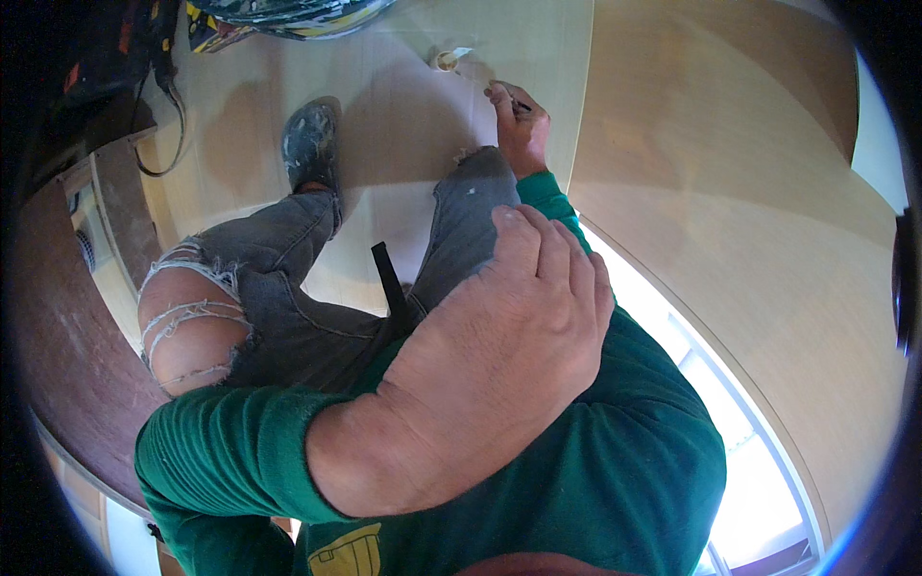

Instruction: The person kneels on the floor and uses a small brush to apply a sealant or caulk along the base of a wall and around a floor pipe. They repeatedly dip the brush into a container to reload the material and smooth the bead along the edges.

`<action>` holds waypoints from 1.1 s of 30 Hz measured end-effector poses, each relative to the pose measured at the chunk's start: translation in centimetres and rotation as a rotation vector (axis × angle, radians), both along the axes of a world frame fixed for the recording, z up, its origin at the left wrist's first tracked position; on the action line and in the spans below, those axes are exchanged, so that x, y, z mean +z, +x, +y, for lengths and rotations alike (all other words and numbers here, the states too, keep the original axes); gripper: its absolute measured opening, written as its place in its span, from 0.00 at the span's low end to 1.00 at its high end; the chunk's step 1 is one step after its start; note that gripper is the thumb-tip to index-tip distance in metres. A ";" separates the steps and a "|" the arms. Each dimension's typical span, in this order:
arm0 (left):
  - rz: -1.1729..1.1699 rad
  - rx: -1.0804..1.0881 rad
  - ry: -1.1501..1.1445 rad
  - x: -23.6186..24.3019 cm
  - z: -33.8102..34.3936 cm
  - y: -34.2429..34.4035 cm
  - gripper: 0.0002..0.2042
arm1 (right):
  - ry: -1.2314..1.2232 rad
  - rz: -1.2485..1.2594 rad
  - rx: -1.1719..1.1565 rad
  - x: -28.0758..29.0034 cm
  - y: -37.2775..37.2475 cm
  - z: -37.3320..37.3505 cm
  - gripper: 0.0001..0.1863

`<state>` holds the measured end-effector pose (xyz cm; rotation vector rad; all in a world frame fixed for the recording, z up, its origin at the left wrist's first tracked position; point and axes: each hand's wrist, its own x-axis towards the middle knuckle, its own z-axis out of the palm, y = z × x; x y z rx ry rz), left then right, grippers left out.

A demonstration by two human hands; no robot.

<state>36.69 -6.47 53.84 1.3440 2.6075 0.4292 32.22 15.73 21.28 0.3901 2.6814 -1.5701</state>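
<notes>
Pale floor point(245, 163) is spreading beneath the right grip point(523, 127), which is holding a slim dark thing point(521, 107); a small round object point(445, 61) is lying ahead-left; I cannot tell if the left grip point(538, 298) is holding anything

green long-sleeved top point(634, 432) | yellow chest print point(346, 554) | frayed grey jeans point(307, 322) | black strap point(387, 274) | paint-spattered dark shoe point(311, 139)

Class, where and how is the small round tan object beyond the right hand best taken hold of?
Probably pinch the small round tan object across its outer rim, since its compact circular outline offers opposite edges. Come from the near-right side, where the right hand is; a pale strip sticks out at its far right, best left clear.
</notes>
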 end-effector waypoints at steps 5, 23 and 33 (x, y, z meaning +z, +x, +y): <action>0.001 -0.008 0.005 -0.3 0.1 0.0 0.20 | -0.038 -0.022 -0.004 0.6 0.2 -0.1 0.17; 0.000 -0.026 -0.007 -0.3 0.1 0.0 0.20 | -0.404 -0.152 -0.214 -0.5 0.1 0.8 0.20; -0.008 -0.013 -0.021 -0.2 0.2 0.0 0.20 | -0.757 -0.310 -0.402 -2.9 0.9 2.6 0.22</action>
